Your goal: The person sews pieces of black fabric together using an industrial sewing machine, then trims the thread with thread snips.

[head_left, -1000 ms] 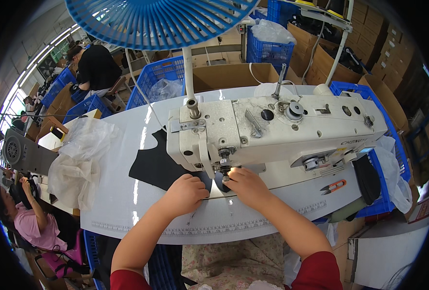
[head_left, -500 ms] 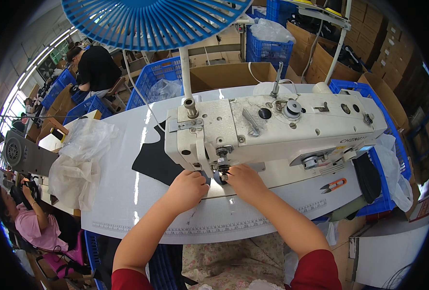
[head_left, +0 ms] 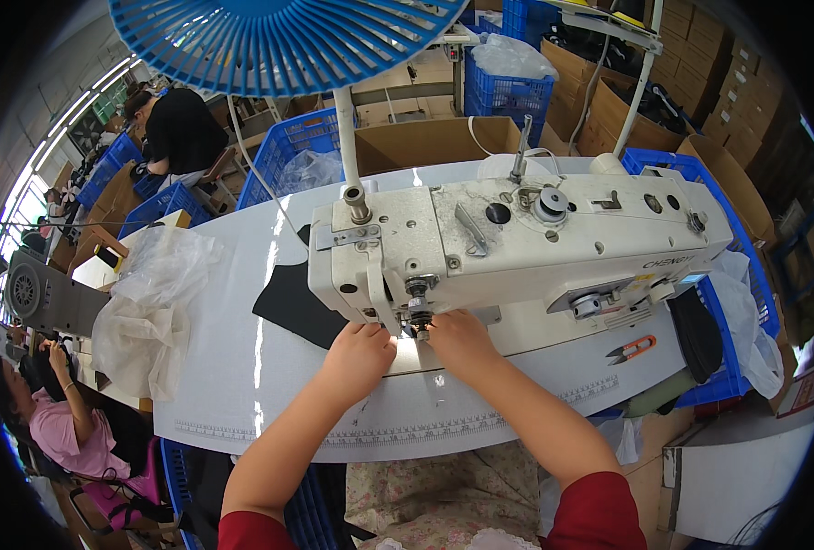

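Observation:
A white industrial sewing machine (head_left: pixel 517 220) stands across the table in front of me. My left hand (head_left: pixel 361 359) is closed just left of the needle area, its fingertips partly hidden under the machine head. A flat piece of black fabric (head_left: pixel 299 298) runs from the far left up to that hand. My right hand (head_left: pixel 463 346) is closed on the other side of the needle, with curled fingers close to the presser foot; what they pinch is hidden. A bright lit spot shows between the hands. Orange-handled thread snips (head_left: pixel 632 350) lie on the table to the right.
The white tabletop (head_left: pixel 214 367) has a ruler strip (head_left: pixel 407 433) along its near edge. Clear plastic bags (head_left: pixel 150 307) lie at the left. A blue fan (head_left: pixel 288 46) hangs overhead. Blue crates (head_left: pixel 302 151) and cardboard boxes surround the table. Two people sit at the left.
The dark bit that showed between my hands is out of sight, and a bright lit spot shows there. Both hands stay by the needle. The whole view has shifted slightly.

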{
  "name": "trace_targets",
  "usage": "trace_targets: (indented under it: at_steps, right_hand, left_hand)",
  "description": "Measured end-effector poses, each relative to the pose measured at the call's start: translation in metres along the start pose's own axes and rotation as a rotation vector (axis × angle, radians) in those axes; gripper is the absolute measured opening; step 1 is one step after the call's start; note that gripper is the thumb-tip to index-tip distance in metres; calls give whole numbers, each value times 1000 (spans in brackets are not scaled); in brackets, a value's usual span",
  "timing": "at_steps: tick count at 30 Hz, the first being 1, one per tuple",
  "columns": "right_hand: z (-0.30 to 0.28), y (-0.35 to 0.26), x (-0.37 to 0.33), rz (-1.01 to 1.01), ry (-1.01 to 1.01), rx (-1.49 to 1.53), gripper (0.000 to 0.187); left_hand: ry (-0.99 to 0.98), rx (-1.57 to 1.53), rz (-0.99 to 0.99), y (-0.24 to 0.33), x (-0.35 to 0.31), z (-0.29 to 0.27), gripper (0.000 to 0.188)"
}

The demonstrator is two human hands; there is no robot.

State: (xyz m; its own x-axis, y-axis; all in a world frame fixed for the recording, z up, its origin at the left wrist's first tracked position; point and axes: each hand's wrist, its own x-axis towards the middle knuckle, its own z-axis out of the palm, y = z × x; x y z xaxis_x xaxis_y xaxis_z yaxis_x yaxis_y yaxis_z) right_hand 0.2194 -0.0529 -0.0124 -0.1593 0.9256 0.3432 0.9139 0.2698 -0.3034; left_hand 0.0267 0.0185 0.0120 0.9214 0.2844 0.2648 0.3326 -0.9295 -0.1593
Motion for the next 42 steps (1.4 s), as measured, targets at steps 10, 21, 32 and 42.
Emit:
trace_targets:
  at_steps: [10,21,32,42]
  right_hand:
    - [3,-8,1,13,50,-23,6]
    - [13,-13,-3,-63,54,-168,4]
    - [12,-22,-4,-43,65,-82,6]
    - [12,-29,0,-16,21,-135,11]
  left_hand:
    - [-6,86,44,7,4,5,3]
    - [125,110,-8,12,3,9,5]
    - [4,76,-60,14,0,13,10]
    - [33,116,-58,13,3,18,9]
